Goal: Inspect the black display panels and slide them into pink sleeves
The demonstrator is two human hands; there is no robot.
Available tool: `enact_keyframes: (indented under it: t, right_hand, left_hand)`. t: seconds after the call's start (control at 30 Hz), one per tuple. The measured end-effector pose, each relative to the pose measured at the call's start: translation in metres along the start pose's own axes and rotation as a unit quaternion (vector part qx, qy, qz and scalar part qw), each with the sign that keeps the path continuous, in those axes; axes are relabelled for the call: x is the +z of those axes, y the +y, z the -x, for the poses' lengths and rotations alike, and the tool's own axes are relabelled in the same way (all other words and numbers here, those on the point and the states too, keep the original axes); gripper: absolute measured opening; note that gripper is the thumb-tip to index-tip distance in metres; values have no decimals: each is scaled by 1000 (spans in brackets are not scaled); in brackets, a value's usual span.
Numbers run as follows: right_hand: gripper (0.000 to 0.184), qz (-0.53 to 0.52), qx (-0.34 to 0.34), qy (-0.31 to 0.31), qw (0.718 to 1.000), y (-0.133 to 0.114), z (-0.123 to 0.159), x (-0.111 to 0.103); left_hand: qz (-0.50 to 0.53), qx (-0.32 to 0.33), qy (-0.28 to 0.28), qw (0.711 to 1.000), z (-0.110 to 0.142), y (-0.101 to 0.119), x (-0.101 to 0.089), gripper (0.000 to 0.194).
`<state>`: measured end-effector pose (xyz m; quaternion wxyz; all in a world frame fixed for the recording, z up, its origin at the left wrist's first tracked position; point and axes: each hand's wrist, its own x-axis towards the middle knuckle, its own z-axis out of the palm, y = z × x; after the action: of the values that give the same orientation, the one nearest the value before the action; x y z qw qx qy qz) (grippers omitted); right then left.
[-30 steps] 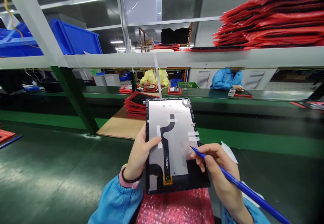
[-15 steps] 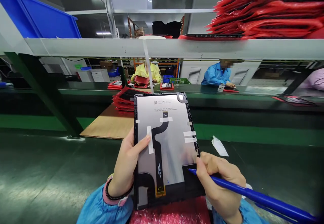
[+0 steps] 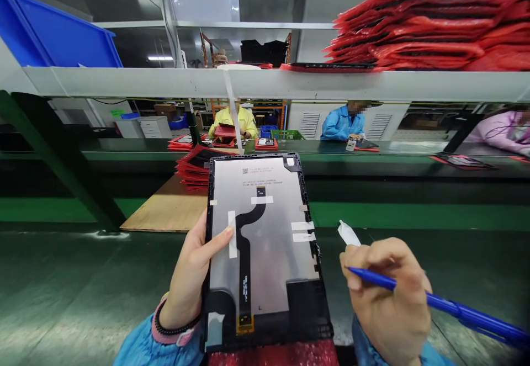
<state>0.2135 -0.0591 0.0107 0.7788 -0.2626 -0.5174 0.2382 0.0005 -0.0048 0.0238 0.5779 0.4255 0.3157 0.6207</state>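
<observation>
My left hand (image 3: 188, 275) grips the left edge of a tablet screen panel (image 3: 269, 255), thumb lying on its grey back. The panel faces me with its rear side, showing a black flex cable (image 3: 245, 250) and white tape strips. A blue pen (image 3: 434, 300) is pinched in my right hand (image 3: 389, 300), just right of the panel and apart from it. A red bubble bag (image 3: 273, 355) lies under the panel's lower edge.
A small white scrap (image 3: 348, 233) lies on the green belt (image 3: 83, 288). A stack of red bags (image 3: 192, 170) sits on a brown board (image 3: 165, 208) behind. More red bags (image 3: 426, 29) and a blue bin (image 3: 53, 35) are on the shelf. Other workers sit across the line.
My right hand with the pen has come off the panel's lower right and moved to the right. The view has shifted, so the panel sits a little further left.
</observation>
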Motion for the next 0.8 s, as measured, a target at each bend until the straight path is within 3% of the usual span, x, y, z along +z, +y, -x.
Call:
enact_keyframes:
  t: [0.13, 0.3, 0.43, 0.5, 0.8]
  right_hand:
    - [51, 102, 35, 8, 994, -9, -8, -8]
    - [22, 183, 101, -61, 976, -9, -15, -8]
    - [21, 177, 192, -159, 952, -7, -20, -4]
    - [13, 183, 195, -160, 950, -5, -20, -2]
    - [12, 301, 160, -138, 930, 7, -18, 2]
  left_hand:
    - [-3, 1, 17, 1000, 4, 6, 4, 51]
    - [-5, 20, 18, 1000, 6, 6, 3, 46]
    - [-11, 26, -8, 1000, 4, 1, -2, 46]
    - [-24, 26, -16, 999, 4, -1, -3, 45]
    - [-105, 105, -9, 989, 10, -12, -1, 34]
